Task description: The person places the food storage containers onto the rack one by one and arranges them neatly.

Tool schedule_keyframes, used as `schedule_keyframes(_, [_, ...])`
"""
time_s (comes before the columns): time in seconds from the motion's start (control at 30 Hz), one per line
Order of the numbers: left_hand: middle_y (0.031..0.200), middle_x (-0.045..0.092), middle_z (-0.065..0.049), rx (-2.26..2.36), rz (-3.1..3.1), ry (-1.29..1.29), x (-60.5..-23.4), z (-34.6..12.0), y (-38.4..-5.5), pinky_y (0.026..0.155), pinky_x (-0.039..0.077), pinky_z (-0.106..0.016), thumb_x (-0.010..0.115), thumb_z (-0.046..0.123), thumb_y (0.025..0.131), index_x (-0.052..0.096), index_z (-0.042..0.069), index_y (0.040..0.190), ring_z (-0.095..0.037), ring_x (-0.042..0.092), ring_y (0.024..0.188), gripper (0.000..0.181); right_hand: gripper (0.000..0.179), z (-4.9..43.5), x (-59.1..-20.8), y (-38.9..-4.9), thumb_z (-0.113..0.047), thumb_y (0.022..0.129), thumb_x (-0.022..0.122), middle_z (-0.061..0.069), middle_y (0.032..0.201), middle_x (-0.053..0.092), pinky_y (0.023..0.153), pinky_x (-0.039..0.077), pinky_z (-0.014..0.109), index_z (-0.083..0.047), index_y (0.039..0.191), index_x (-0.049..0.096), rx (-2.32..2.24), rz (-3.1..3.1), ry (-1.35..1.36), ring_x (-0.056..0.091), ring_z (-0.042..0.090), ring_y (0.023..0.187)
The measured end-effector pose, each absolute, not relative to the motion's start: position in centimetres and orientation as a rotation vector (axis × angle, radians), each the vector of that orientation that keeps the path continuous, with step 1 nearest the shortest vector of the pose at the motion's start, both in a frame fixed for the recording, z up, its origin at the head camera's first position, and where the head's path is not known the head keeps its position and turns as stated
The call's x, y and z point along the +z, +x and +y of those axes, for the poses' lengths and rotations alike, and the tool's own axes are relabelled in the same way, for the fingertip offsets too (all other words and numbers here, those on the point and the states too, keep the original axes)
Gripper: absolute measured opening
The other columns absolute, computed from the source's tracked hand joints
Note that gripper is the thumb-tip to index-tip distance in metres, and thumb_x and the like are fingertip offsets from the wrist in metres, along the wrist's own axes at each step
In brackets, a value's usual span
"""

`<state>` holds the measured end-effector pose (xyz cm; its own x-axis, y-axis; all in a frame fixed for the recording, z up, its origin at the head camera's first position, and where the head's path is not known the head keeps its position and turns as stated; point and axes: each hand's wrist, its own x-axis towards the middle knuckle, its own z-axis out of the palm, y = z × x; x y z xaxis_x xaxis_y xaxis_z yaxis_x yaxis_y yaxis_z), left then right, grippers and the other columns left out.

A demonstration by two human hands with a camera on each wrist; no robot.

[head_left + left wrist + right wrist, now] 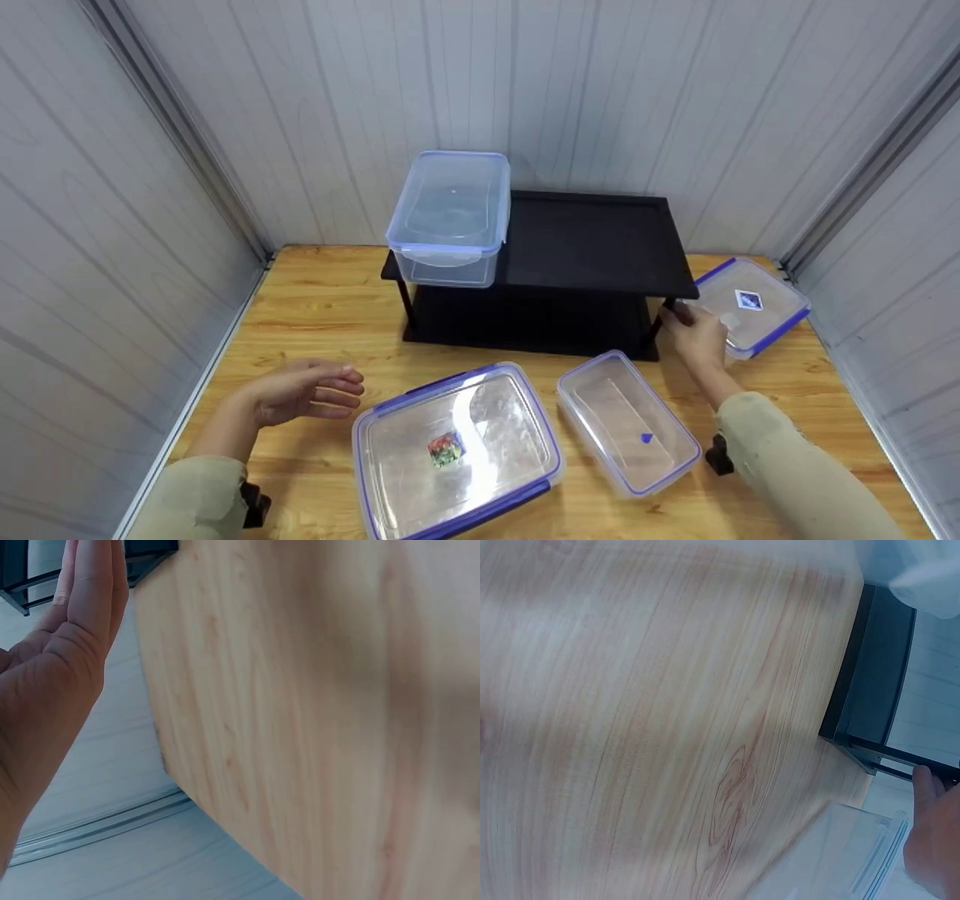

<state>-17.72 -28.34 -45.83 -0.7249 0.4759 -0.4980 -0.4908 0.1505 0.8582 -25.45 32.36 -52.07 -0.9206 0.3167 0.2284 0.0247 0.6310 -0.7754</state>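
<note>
A black two-tier rack (592, 240) stands against the back wall. With its fingers at the top of the rack's front right post (892, 754), my right hand (701, 343) grips it. On the left part of the upper tier sits a clear lidded food container (450, 206). My left hand (304, 391) hovers over the table's left side, fingers relaxed and holding nothing. Nearest to it lies a wide clear container with a blue-edged lid (405, 480) and a colourful sticker. In the left wrist view, the left palm (64, 679) shows with fingers extended.
A narrower clear container (615, 412) lies in front of the rack's right end. Right of the rack is another clear container (772, 319) with blue clips, close to the right wall. Panelled walls (360, 112) enclose the wooden table (322, 300) at the back and sides.
</note>
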Motion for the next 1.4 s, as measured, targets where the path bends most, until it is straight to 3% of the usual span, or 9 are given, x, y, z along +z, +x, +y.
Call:
schedule_keyframes(0.47, [0.115,0.062,-0.016,1.678,1.604,-0.056,-48.5,-28.4,-15.7,0.096,0.050,-0.045,0.053,0.026,0.099,0.055,-0.007,0.121,-0.029,0.063,0.107,0.040,0.028,32.3,-52.1,-25.4,-0.026,0.090,0.069,0.016,0.104,0.071,0.088,0.052,0.044,-0.005,0.108,0.073,1.160,-2.497,-0.257,0.065,0.032,0.103])
schedule_keyframes(0.8, [0.106,0.068,-0.012,1.656,1.560,-0.005,-49.4,-28.1,-15.2,0.093,0.052,-0.044,0.051,0.022,0.100,0.065,0.000,0.112,-0.027,0.065,0.102,0.029,0.024,32.3,-52.1,-25.4,-0.022,0.089,0.069,0.014,0.101,0.072,0.087,0.052,0.042,-0.006,0.106,0.074,1.148,-2.488,-0.255,0.066,0.030,0.100])
schedule_keyframes(1.07, [0.105,0.070,-0.011,1.651,1.523,0.034,-50.1,-28.0,-14.9,0.092,0.052,-0.041,0.051,0.018,0.100,0.062,0.000,0.115,-0.024,0.067,0.100,0.026,0.025,32.2,-51.9,-25.3,-0.024,0.090,0.069,0.015,0.103,0.072,0.086,0.052,0.043,-0.006,0.107,0.073,1.145,-2.497,-0.246,0.066,0.030,0.100])
schedule_keyframes(1.4, [0.094,0.069,-0.004,1.717,1.530,0.032,-51.0,-27.6,-14.3,0.087,0.055,-0.035,0.058,0.011,0.095,0.063,0.006,0.101,-0.017,0.067,0.090,0.010,0.028,32.4,-52.0,-25.5,-0.025,0.090,0.069,0.016,0.106,0.070,0.090,0.051,0.045,-0.005,0.110,0.072,1.143,-2.506,-0.250,0.065,0.033,0.104])
